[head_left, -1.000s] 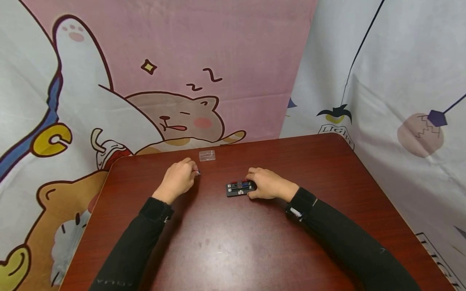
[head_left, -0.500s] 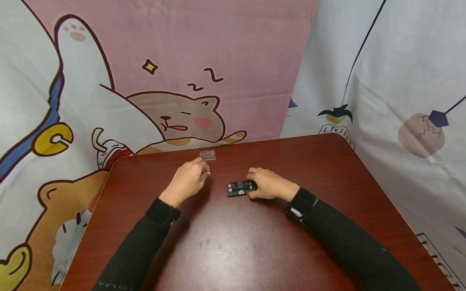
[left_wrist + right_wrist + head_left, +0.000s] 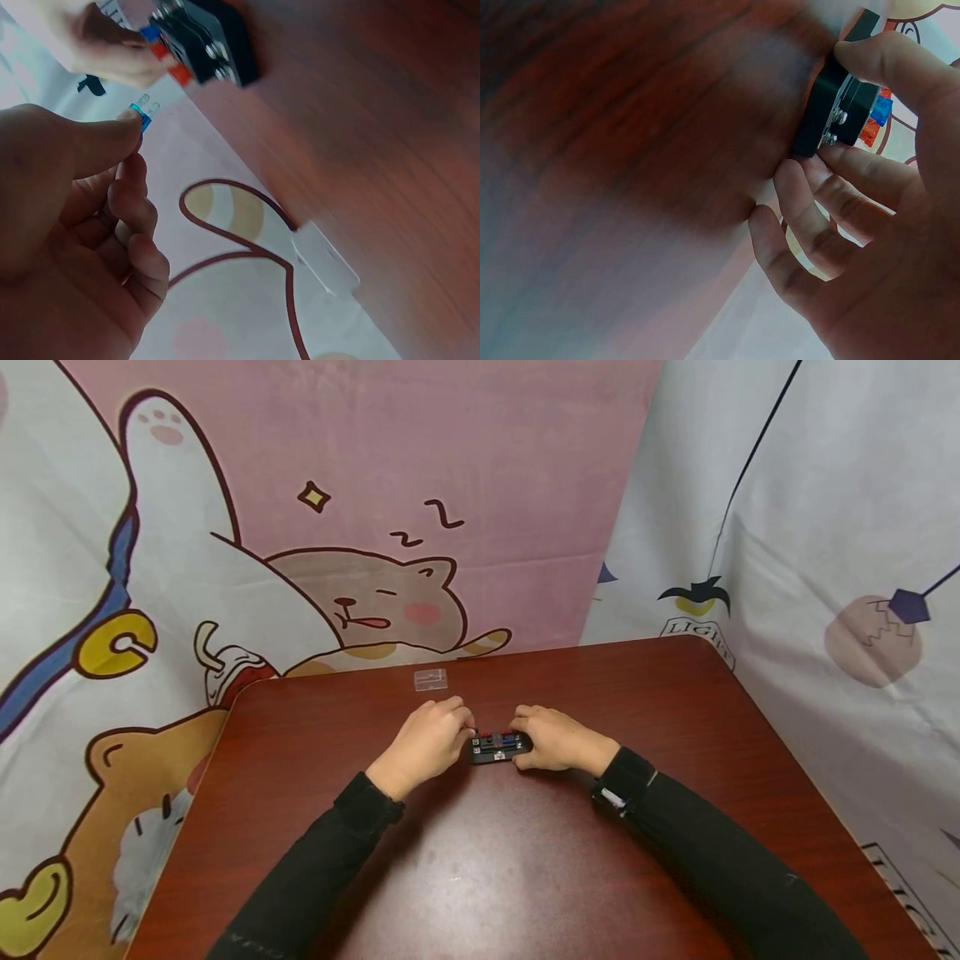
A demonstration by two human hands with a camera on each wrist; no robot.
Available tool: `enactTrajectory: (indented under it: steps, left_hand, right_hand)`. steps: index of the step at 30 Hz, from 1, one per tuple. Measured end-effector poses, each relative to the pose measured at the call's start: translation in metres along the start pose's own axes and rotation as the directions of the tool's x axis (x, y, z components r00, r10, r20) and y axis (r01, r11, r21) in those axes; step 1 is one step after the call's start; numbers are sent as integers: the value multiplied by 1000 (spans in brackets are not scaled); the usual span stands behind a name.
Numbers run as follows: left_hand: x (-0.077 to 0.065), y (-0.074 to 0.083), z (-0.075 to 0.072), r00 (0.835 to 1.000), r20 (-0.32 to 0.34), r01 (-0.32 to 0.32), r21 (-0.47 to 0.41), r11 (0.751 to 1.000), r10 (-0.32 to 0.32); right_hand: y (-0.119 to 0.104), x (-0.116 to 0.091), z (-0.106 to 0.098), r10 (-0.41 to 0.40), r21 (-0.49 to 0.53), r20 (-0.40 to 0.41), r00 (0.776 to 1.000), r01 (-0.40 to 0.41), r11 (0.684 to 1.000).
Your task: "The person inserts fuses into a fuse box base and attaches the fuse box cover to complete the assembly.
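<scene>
Left hand [image 3: 426, 739] pinches blue blade fuse [image 3: 142, 118] in thumb and fingertips, right hand [image 3: 555, 740] grips black fuse block [image 3: 495, 748] by one end, "LIG" lettering [image 3: 687, 627] on backdrop [image 3: 525, 485].

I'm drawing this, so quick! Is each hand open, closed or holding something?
Left hand: holding a small blue two-pronged piece, pinched at the fingertips.
Right hand: holding the black block by one end.

Pale glare low on the tabletop [image 3: 480, 881], soft shadows, dimmer and blurrier wrist views.
</scene>
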State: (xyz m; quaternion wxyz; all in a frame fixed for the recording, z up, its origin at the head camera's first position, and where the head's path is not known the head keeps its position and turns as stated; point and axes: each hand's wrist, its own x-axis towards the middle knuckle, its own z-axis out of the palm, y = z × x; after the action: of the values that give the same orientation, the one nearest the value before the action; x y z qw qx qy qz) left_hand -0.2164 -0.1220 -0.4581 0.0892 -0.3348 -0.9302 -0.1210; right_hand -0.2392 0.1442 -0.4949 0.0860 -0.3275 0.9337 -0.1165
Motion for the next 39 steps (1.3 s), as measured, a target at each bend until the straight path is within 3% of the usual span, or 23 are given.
enactTrajectory:
  steps: [9,39]
  left_hand:
    - [7,14,10,999,40,12,-34,999,-11]
    - [14,17,27,998,64,28,40,999,-30]
  right_hand:
    - [2,1,1,-13,-4,-21,1000,13,1000]
    - [2,0,1,5,-1,-1,1000,-5,1000]
